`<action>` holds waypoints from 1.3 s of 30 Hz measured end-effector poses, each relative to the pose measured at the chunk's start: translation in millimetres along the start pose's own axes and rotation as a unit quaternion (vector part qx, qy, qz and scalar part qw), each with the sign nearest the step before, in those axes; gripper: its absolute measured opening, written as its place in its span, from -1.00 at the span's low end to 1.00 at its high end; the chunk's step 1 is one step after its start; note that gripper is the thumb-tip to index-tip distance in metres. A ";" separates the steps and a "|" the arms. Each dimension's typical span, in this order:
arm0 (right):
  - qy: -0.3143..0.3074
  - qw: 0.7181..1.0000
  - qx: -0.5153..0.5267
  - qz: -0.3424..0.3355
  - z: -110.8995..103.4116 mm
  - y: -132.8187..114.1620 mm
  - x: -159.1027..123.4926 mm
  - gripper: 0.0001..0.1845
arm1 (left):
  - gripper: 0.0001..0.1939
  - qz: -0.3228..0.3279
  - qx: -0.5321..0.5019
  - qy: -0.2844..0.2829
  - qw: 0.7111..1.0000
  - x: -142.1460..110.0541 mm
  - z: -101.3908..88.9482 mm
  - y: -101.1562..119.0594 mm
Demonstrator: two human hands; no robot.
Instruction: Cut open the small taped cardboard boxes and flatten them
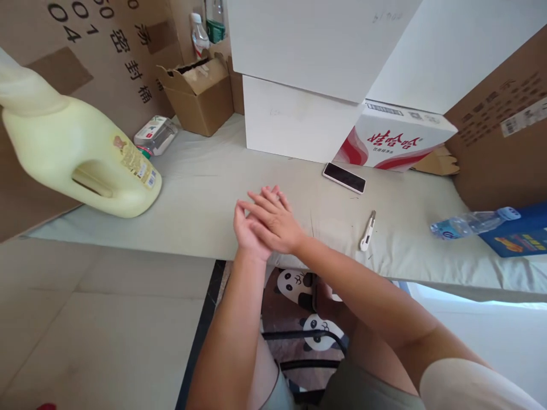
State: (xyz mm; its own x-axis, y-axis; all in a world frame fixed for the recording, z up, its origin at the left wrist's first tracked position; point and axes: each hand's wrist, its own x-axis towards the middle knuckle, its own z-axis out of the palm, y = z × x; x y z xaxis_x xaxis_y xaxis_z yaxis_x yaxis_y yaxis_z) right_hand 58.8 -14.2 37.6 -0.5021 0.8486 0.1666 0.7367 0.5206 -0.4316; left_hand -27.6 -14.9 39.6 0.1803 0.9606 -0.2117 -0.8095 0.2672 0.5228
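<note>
Above the front edge of the cloth-covered table, my two hands meet palm against palm. My left hand (250, 234) is underneath with its palm turned up; some of its fingers are hidden behind the other hand. Across it lies my right hand (280, 225), back upward, its fingers stretched out and slightly apart. No object shows between them. A white box cutter (367, 232) rests on the cloth to the right of my hands. Farther back lies a phone-like slab (344, 178) with a dark face and white edge.
A large pale yellow jug (85, 154) stands on the left, near a clear plastic bottle (159, 136) lying down and a small open cardboard box (203, 99). White boxes (299, 117) are stacked behind. At right, another plastic bottle (474, 221) leans on a blue box (521, 233).
</note>
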 end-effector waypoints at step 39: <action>0.309 0.722 0.483 0.388 -52.7 135.1 -161.3 -0.56 | -0.71 -0.177 0.214 -0.084 0.957 13.3 24.1 -113.8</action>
State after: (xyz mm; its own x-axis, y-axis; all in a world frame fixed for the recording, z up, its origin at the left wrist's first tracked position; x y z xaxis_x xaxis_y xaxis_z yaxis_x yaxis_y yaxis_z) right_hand 263.2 -75.8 -0.8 0.4100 0.8844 -0.2231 -0.1213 -0.1895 -0.9744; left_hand 80.4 -30.7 -2.8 0.5169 0.7934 -0.3214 -0.3852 0.5509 0.7404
